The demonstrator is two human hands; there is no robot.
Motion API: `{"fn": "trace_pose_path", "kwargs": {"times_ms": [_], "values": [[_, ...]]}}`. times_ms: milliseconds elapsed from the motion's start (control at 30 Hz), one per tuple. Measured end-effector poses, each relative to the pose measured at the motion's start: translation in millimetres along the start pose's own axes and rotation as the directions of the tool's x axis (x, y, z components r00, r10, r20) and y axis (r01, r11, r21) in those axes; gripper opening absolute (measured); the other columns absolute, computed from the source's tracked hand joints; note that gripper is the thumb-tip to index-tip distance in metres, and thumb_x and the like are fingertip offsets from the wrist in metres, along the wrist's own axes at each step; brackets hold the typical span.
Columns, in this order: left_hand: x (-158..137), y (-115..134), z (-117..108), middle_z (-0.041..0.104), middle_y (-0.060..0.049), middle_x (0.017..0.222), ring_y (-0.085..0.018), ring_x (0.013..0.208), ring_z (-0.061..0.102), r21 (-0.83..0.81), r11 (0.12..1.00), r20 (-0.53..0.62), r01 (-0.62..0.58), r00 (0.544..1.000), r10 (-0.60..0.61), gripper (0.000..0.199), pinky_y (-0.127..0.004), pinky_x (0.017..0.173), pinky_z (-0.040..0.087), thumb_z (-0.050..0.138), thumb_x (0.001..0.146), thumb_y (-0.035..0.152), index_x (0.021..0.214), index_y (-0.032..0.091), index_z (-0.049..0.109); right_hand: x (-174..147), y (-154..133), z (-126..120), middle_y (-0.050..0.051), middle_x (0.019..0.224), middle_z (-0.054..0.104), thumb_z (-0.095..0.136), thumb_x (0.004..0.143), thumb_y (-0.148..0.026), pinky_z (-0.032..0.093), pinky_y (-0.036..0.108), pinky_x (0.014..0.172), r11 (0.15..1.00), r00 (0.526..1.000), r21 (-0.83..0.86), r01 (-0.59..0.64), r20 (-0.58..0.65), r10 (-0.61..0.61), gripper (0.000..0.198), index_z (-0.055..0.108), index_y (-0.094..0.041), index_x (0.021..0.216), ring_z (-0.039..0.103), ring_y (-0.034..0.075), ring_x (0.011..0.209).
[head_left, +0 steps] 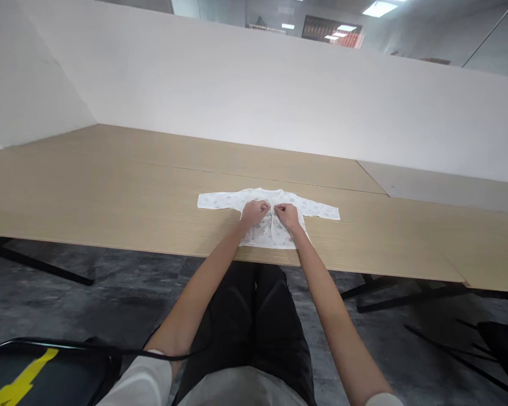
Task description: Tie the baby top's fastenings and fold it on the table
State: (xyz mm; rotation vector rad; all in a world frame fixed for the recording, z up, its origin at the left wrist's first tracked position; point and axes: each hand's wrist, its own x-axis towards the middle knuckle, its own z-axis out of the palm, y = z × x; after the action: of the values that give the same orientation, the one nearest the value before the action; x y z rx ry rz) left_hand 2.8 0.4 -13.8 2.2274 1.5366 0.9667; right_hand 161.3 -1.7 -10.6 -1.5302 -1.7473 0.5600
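Observation:
A small white baby shirt (265,230) with a faint print lies flat on the wooden table, its sleeves spread out to both sides. Over the upper chest, at the front opening, my left hand (255,212) is closed, thumb and fingers pinching the cloth near the left edge of the opening. My right hand (287,214) faces it a short way to the right, also pinched on the shirt's front edge. The fingertips nearly meet at the middle; any fastener between them is too small to make out.
The long wooden table (110,192) runs across the view, with a white partition (237,84) behind it. A black chair with yellow tape (25,378) stands at lower left, and another dark chair (503,349) at lower right. A black cable (169,357) crosses my left arm.

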Motion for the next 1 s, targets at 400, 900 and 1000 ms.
{"fn": "trace_pose_path", "kwargs": {"times_ms": [400,900,1000], "values": [[-15,6,-8,0.067,-0.002,0.069,-0.014,0.063,0.056,-0.147,0.976,0.195,-0.161,0.963,0.188,0.029,-0.024,0.063,0.042,0.048,0.079,0.032,0.074,0.017,0.072,-25,-2,-8,-0.001,0.064,0.062,0.058,0.08,-0.033,0.043,0.024,0.066,0.991,0.991,-0.036,0.132,-0.032,-0.133,0.03,0.067,-0.015,0.102,0.057,0.014,0.062],[-19,9,-8,0.071,-0.004,0.084,-0.015,0.072,0.06,-0.358,0.933,0.204,-0.042,0.971,0.122,0.021,-0.025,0.069,0.047,0.06,0.073,0.028,0.085,0.016,0.072,-27,5,-19,-0.003,0.065,0.061,0.058,0.064,-0.019,0.043,0.021,0.055,0.898,0.99,0.439,-0.013,0.133,-0.05,0.052,0.056,-0.014,0.116,0.054,0.01,0.056],[-17,7,-8,0.071,-0.006,0.082,-0.016,0.074,0.062,-0.446,0.895,0.208,-0.021,0.97,0.126,0.024,-0.026,0.069,0.048,0.06,0.073,0.032,0.084,0.015,0.072,-28,4,-22,-0.002,0.067,0.064,0.061,0.063,-0.021,0.042,0.021,0.055,0.868,0.986,0.494,-0.048,0.164,-0.039,0.051,0.058,-0.014,0.113,0.054,0.01,0.056]]}}
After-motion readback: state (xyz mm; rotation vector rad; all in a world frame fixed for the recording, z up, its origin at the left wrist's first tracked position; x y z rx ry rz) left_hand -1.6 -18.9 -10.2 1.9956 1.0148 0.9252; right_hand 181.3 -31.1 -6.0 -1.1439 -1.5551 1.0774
